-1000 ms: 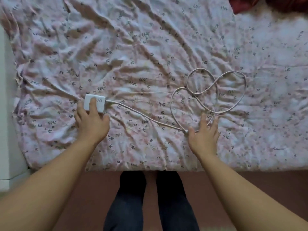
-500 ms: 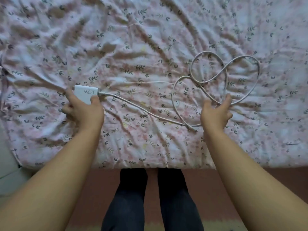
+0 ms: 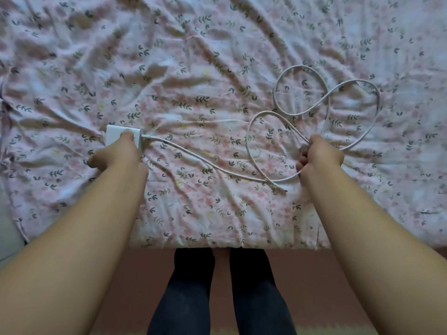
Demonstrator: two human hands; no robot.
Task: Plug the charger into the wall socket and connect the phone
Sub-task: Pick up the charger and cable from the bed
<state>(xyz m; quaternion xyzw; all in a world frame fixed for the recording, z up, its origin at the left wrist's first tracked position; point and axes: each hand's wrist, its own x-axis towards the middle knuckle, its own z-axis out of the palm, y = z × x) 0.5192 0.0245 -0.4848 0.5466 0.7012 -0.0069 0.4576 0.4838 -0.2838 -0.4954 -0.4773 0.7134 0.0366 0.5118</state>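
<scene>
A white charger block (image 3: 113, 135) lies on the bed at centre left, with my left hand (image 3: 116, 153) closed over its near side. Its white cable (image 3: 208, 163) runs right across the sheet and curls into several loops. My right hand (image 3: 319, 157) is closed around the cable where the loops cross. The cable's free plug end (image 3: 283, 189) rests on the sheet just left of my right wrist. No phone and no wall socket are in view.
The bed (image 3: 193, 68) is covered by a wrinkled pink floral sheet whose front edge runs across the lower middle. Below it are a reddish floor (image 3: 302, 274) and my legs (image 3: 217, 293) in dark trousers. A pale surface (image 3: 7, 238) shows at the lower left.
My right hand went from spread fingers resting near the cable to a fist closed on the loops. My left hand tightened its hold on the charger block. The view moved closer to the bed.
</scene>
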